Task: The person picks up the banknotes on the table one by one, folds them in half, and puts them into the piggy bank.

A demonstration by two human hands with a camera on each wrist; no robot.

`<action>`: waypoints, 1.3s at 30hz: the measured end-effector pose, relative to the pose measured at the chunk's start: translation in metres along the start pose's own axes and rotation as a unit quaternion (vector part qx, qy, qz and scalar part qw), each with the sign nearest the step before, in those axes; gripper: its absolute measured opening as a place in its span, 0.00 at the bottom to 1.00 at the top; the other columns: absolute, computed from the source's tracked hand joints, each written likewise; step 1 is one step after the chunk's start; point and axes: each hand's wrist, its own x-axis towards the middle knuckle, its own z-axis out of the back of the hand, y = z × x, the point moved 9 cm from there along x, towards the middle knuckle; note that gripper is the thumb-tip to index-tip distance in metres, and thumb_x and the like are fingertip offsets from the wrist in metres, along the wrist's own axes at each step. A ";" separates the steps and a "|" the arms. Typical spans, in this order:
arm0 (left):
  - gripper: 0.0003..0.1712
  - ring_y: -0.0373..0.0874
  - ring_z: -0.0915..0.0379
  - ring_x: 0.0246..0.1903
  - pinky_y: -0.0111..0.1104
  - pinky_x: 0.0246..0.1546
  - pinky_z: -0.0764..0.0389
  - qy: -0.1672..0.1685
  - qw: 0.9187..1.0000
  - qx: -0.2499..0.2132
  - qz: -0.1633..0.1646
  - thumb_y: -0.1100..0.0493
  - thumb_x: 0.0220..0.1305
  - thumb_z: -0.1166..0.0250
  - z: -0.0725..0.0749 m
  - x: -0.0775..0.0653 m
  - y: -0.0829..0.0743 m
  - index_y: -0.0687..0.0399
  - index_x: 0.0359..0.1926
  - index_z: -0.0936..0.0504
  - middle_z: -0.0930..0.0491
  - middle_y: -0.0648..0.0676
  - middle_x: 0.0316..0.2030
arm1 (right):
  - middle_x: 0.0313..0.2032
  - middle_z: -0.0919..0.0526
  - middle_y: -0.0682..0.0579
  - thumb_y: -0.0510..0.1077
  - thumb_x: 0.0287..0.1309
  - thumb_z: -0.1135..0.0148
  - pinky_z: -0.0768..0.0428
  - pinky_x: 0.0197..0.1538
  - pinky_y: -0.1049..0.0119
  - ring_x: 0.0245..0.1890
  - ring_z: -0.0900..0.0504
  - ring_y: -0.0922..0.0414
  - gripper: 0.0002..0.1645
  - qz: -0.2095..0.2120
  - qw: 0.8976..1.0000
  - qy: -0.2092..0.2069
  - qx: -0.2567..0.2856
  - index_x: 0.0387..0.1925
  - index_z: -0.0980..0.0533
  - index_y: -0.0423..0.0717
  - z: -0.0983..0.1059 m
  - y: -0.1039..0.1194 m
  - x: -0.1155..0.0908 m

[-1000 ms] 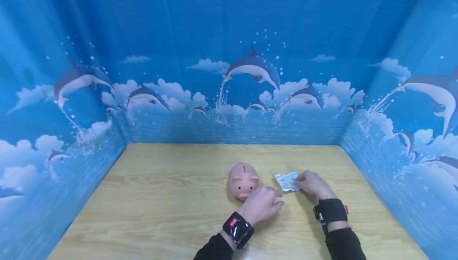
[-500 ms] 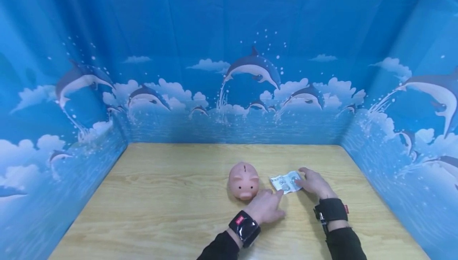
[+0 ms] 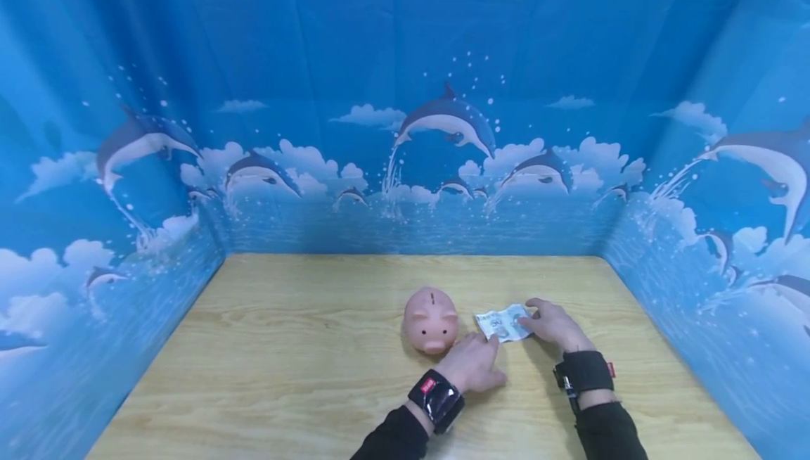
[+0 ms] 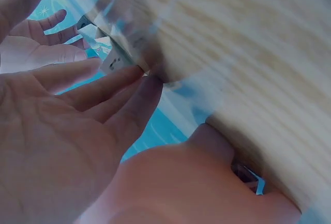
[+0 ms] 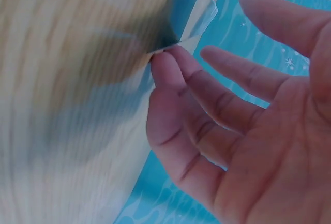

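Observation:
A crumpled banknote (image 3: 501, 323) lies spread on the table between both hands in the head view. My left hand (image 3: 471, 363) has its extended fingertips at the note's near left edge; in the left wrist view its straight fingers meet the note (image 4: 113, 61). My right hand (image 3: 557, 325) touches the note's right end, thumb and other fingers apart; the right wrist view shows relaxed fingers right at the edge of the note (image 5: 189, 19). Just left of the note stands a pink piggy bank (image 3: 430, 316), its slot on top and its snout beside my left hand.
The wooden table (image 3: 285, 347) stretches away to a blue dolphin-print curtain (image 3: 405, 221) that encloses its back and sides. Black straps are on both wrists.
The creased note has been spread flatter and lies slightly further left. My left hand has moved right to its edge; my right fingers have gone from pinching the note to lying spread.

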 end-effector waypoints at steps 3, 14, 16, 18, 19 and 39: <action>0.44 0.48 0.34 0.67 0.39 0.67 0.31 0.007 1.000 0.002 0.004 0.34 0.58 0.34 -0.001 -0.001 0.001 0.54 0.68 0.32 0.30 0.57 0.67 | 0.51 0.22 0.28 0.49 0.66 0.42 0.22 0.53 0.42 0.52 0.22 0.36 0.33 -0.012 1.000 0.009 0.006 0.62 0.33 0.27 -0.002 -0.002 0.001; 0.49 0.47 0.40 0.70 0.37 0.70 0.35 0.020 0.999 -0.041 0.008 0.34 0.59 0.36 -0.005 -0.002 0.005 0.57 0.71 0.37 0.37 0.57 0.71 | 0.49 0.19 0.35 0.52 0.66 0.41 0.22 0.51 0.46 0.48 0.21 0.43 0.28 -0.031 0.999 0.041 0.007 0.54 0.25 0.32 -0.012 -0.003 0.003; 0.50 0.46 0.41 0.71 0.36 0.71 0.36 0.021 0.998 -0.053 0.008 0.34 0.59 0.36 -0.005 -0.002 0.005 0.57 0.73 0.40 0.39 0.57 0.72 | 0.47 0.19 0.39 0.52 0.65 0.40 0.21 0.48 0.49 0.45 0.21 0.47 0.25 -0.034 0.998 0.042 0.009 0.51 0.23 0.34 -0.012 -0.002 0.002; 0.52 0.47 0.41 0.71 0.36 0.70 0.35 0.018 0.997 -0.069 0.007 0.34 0.59 0.36 -0.004 -0.003 0.005 0.58 0.74 0.43 0.41 0.57 0.73 | 0.44 0.19 0.41 0.51 0.64 0.39 0.21 0.43 0.55 0.41 0.21 0.50 0.23 -0.036 0.998 0.039 0.023 0.50 0.23 0.37 -0.012 -0.002 0.002; 0.53 0.47 0.41 0.71 0.35 0.70 0.35 0.017 0.997 -0.079 0.004 0.34 0.60 0.36 -0.002 -0.004 0.004 0.59 0.75 0.45 0.42 0.58 0.74 | 0.41 0.19 0.42 0.50 0.64 0.39 0.21 0.40 0.56 0.38 0.21 0.51 0.21 -0.032 0.998 0.036 0.036 0.50 0.23 0.37 -0.011 -0.001 0.001; 0.60 0.51 0.42 0.71 0.38 0.66 0.30 -0.058 0.983 -0.170 0.020 0.40 0.60 0.34 0.020 -0.013 0.007 0.60 0.77 0.60 0.56 0.62 0.77 | 0.46 0.18 0.40 0.51 0.68 0.42 0.16 0.38 0.58 0.37 0.21 0.57 0.25 0.044 0.977 -0.004 0.210 0.54 0.25 0.33 0.020 0.014 -0.003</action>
